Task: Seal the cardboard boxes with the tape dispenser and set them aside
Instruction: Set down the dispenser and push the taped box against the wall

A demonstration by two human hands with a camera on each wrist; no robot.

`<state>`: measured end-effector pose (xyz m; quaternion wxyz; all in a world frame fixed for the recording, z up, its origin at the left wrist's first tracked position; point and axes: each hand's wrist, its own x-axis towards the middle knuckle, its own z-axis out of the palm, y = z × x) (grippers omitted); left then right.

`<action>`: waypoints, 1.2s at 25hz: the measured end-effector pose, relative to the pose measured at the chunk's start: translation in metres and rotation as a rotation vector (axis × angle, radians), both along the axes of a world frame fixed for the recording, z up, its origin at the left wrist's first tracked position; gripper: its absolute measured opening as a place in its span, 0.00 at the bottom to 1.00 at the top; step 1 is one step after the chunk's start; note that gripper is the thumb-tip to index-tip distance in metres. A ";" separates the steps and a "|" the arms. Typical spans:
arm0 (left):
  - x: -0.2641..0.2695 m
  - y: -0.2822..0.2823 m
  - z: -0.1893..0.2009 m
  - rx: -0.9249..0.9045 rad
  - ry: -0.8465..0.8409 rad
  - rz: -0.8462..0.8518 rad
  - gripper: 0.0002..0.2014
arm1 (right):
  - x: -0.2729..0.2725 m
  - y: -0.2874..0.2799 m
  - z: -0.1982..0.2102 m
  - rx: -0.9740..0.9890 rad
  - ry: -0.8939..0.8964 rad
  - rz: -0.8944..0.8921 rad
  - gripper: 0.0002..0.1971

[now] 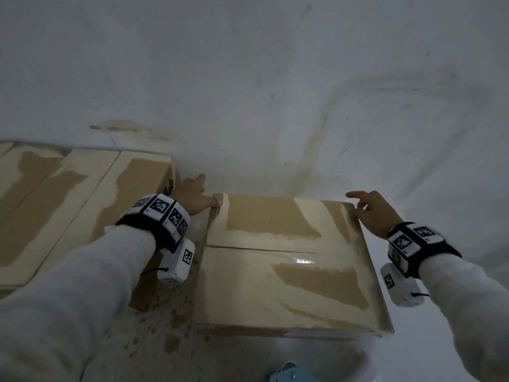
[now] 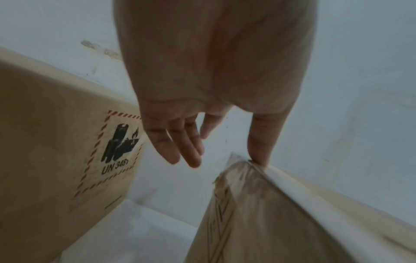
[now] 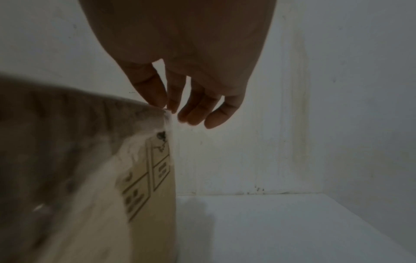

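The cardboard box (image 1: 286, 260) stands on the pale floor (image 1: 303, 359) close to the white wall (image 1: 275, 64), its long axis running left to right across the head view and its flap seam following that same line. The top faces up, glossy with clear tape. A second box (image 1: 82, 205) stands just beside it on the left, a narrow strip of speckled floor between the two; its side bears a printed hazard label (image 2: 119, 151). To the right of the first box the floor lies open as far as the wall.

The left hand (image 1: 194, 198) is at the far left corner of the box, fingers straight and spread, the thumb tip (image 2: 258, 160) touching the top edge. The right hand (image 1: 371, 212) is at the far right corner, fingers loosely extended and gripping nothing; in the dim wrist view its fingertips (image 3: 162, 103) seem to brush the corner, though contact is uncertain.
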<state>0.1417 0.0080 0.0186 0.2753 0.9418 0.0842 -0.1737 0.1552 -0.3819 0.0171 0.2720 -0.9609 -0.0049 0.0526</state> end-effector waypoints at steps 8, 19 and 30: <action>0.004 -0.012 -0.001 -0.103 -0.105 -0.170 0.17 | 0.023 0.017 0.014 -0.178 0.192 0.153 0.20; -0.013 0.006 -0.024 -0.252 -0.046 -0.069 0.35 | -0.007 0.000 0.002 0.180 0.169 -0.053 0.18; -0.036 -0.012 -0.011 -0.185 0.032 -0.094 0.31 | -0.023 0.011 0.002 -0.060 0.202 0.006 0.20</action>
